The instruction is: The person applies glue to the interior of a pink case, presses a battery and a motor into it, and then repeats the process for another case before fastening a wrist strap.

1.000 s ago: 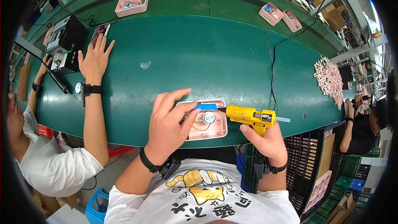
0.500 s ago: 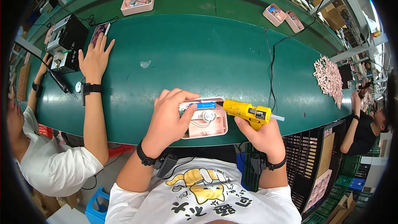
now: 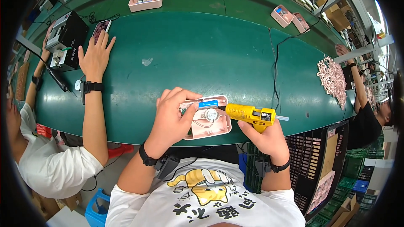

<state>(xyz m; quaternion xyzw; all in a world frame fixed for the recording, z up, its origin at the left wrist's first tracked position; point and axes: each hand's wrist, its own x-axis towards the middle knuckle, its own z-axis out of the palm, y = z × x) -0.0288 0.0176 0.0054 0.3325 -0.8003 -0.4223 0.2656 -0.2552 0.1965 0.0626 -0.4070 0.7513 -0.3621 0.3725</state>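
Observation:
My left hand (image 3: 174, 111) is closed round the left end of a pink plastic housing (image 3: 210, 133) near the table's front edge. Its thumb reaches over the rim, close to a blue battery (image 3: 208, 103) lying along the housing's far side. Below the battery sit a round whitish part (image 3: 211, 114) and thin wires. From the right, my right hand (image 3: 267, 138) grips a yellow hot glue gun (image 3: 248, 114) by its handle, a clear glue stick showing at its back. The dark nozzle points into the housing, beside the round part; whether it touches cannot be seen.
More pink housings (image 3: 145, 5) sit on the strip at the back. A black cable (image 3: 277, 65) crosses the table, left of a pile of pink pieces (image 3: 332, 80). At left, a co-worker's hand (image 3: 96, 56) rests by a phone (image 3: 102, 28) and a black machine (image 3: 69, 38).
The glue gun's nozzle has shifted from the battery's right end down toward the round part. The housings at the back have moved right. A person at far right has raised an arm.

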